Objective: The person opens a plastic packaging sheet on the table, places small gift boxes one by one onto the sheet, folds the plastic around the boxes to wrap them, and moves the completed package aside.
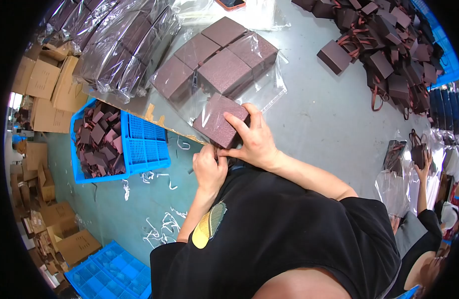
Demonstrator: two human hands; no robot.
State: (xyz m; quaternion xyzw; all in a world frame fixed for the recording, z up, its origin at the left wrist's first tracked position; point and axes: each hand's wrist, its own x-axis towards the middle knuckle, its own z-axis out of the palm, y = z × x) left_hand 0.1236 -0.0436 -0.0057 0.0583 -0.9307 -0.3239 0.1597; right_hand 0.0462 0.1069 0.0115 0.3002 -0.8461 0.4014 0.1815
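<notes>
A dark brown box (220, 117) is tilted at the near edge of the table. My right hand (257, 139) grips it, with fingers over its top and right side and the thumb near its lower corner. Just below that corner, my left hand (209, 167) is closed, its fingertips pinched by a small dark strip, perhaps ribbon, that I cannot make out clearly. Beyond the held box, several similar brown boxes (224, 70) sit in a block on a clear plastic bag (272, 94).
Plastic-wrapped boxes (122, 50) are stacked at the left. A pile of ribboned boxes (384, 55) covers the right side of the table (309, 99). Below on the floor stand a blue crate (147, 142) and cardboard cartons (40, 79). Another person's hand (424, 167) holds a dark box at right.
</notes>
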